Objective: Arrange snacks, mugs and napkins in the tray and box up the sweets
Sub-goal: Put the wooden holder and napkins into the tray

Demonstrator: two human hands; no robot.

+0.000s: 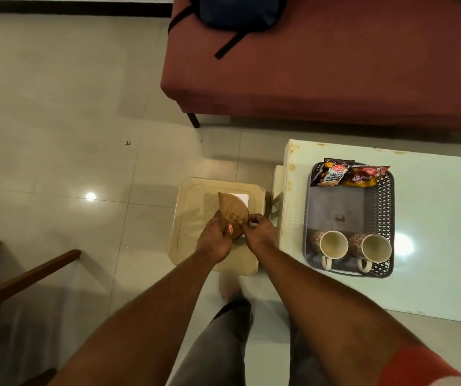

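Over a beige plastic stool, both hands hold a brown patterned sweets box with a red logo. My left hand grips its lower left side. My right hand pinches its lower right edge with fingertips. Something white lies on the stool under the box. On the white table to the right sits a grey perforated tray. Two snack packets, salted peanuts and a red-yellow one, lie at its far end. Two beige patterned mugs lie at its near end.
A maroon sofa with a dark backpack stands behind the table. A wooden chair frame is at the lower left. Pale tiled floor spreads to the left. My legs in grey trousers stand below the stool.
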